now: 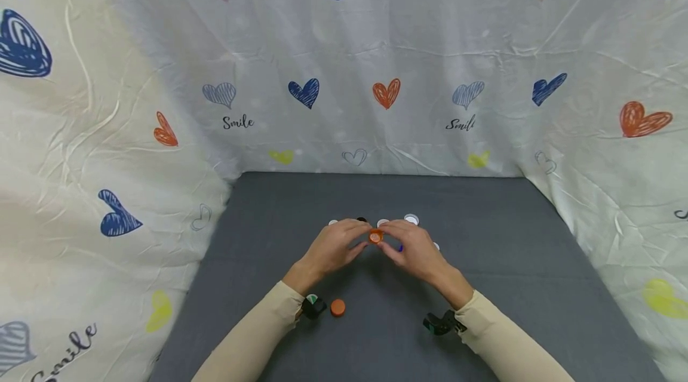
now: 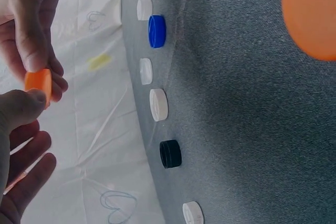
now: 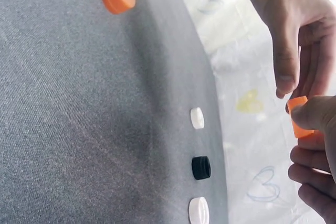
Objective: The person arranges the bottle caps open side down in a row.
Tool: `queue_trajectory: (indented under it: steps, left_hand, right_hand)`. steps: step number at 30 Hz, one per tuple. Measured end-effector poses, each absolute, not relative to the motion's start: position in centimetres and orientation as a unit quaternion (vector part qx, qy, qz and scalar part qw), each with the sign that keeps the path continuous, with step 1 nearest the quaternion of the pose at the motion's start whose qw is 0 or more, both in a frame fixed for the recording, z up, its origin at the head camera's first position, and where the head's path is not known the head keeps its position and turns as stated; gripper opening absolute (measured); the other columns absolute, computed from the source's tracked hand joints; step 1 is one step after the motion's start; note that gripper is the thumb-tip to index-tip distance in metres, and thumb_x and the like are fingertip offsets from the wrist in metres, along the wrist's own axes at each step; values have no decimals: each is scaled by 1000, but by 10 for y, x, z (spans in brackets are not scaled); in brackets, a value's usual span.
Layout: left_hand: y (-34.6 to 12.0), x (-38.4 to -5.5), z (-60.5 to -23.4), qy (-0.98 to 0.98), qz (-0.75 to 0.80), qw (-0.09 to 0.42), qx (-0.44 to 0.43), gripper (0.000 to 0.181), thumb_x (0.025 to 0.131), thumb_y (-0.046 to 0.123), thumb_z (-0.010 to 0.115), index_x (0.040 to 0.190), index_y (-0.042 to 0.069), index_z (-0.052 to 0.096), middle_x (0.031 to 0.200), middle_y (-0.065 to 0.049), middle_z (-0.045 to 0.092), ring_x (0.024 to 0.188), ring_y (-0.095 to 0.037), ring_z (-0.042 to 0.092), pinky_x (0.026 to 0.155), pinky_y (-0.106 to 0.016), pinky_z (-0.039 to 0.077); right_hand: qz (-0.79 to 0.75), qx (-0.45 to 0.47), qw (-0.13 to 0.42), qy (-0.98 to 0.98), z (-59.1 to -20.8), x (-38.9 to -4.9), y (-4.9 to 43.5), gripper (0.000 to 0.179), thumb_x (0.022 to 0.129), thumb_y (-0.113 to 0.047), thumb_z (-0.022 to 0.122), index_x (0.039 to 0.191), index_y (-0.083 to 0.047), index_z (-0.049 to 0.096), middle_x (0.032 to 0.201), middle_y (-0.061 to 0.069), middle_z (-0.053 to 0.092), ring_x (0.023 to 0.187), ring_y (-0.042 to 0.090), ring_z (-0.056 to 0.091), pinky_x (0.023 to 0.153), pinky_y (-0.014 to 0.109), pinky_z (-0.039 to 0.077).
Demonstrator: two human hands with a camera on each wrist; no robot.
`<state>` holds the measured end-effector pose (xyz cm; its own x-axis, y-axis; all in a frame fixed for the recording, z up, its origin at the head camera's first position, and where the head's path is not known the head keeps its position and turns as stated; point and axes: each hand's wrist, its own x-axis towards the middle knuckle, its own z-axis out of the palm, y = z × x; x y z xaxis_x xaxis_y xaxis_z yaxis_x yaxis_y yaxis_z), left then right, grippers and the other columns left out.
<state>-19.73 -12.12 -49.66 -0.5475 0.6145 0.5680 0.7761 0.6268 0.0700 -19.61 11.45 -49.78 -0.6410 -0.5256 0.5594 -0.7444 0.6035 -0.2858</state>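
- One orange cap (image 1: 375, 236) is up off the gray tabletop (image 1: 516, 221), between your two hands.
- Right hand (image 1: 415, 250): just right of that cap, thumb and fingers pinching it. Looks like the surer hold.
- Left hand (image 1: 334, 246): just left of it, thumb close at its edge, outer fingers spread. Can't tell if it grips.
- Axis: cap's round, face toward your head; wrist views catch it side-on.
- Black cap (image 1: 362, 219): beyond it. Second orange cap (image 1: 337, 308): nearer you, left of it.
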Motion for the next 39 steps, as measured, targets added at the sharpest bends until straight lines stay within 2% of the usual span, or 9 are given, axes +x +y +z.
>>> queue_trajectory:
  steps: [7, 11, 15, 20, 25, 31, 35, 39]
  left_hand:
    - [-120, -199, -498, -845, -169, 287, -419, 36, 80, 21, 87, 113, 12, 74, 109, -1, 74, 100, -16, 70, 87, -29, 58]
    - [-120, -199, -499, -845, -166, 288, -419, 33, 83, 19, 84, 113, 12, 74, 109, -1, 74, 99, -15, 71, 87, -28, 58]
    - [-121, -199, -501, -844, -168, 289, -419, 32, 84, 16, 83, 114, 10, 74, 111, -2, 74, 100, -16, 71, 87, -28, 58]
    - [-123, -200, -504, -854, -183, 275, -401, 29, 88, 17, 79, 115, 7, 73, 108, -3, 74, 98, -16, 71, 85, -29, 58]
    - [-124, -201, -505, -877, -226, 216, -366, 23, 94, 21, 72, 114, 9, 73, 105, -2, 75, 91, -12, 71, 82, -31, 58]
    - [-123, -202, -503, -880, -319, 116, -332, 23, 99, 23, 65, 113, 8, 75, 101, -2, 76, 77, -3, 67, 69, -21, 56]
    - [-123, -202, -502, -871, -365, 69, -320, 24, 100, 25, 64, 112, 8, 75, 99, -2, 76, 74, -4, 67, 66, -16, 54]
    - [-124, -200, -499, -866, -395, 32, -306, 24, 100, 25, 63, 110, 8, 76, 97, -3, 76, 74, -8, 68, 65, -16, 54]
  right_hand:
    - [292, 365, 175, -867, -495, -194, 114, 32, 92, -29, 74, 119, -12, 73, 117, 6, 73, 107, 20, 70, 88, 41, 58]
    - [298, 357, 158, -871, -496, -194, 115, 30, 95, -30, 70, 120, -14, 72, 117, 3, 73, 106, 18, 70, 87, 40, 58]
    - [297, 356, 167, -870, -495, -195, 116, 31, 93, -29, 73, 120, -13, 72, 118, 4, 73, 108, 20, 69, 88, 41, 58]
    - [282, 373, 201, -861, -495, -196, 117, 37, 85, -21, 81, 120, -10, 73, 119, 6, 72, 110, 22, 69, 88, 42, 57]
    - [271, 393, 228, -848, -495, -197, 117, 42, 80, -17, 85, 120, -9, 72, 119, 8, 72, 110, 22, 68, 89, 41, 57]
    - [264, 416, 248, -834, -495, -198, 115, 49, 77, -14, 87, 123, -9, 71, 120, 7, 71, 112, 22, 67, 90, 40, 57]
    - [267, 433, 255, -822, -496, -199, 112, 51, 74, -11, 89, 122, -8, 71, 119, 9, 71, 112, 24, 66, 90, 41, 56]
    - [271, 443, 255, -815, -498, -197, 109, 48, 75, -9, 89, 119, -7, 72, 117, 10, 72, 112, 27, 67, 92, 41, 56]
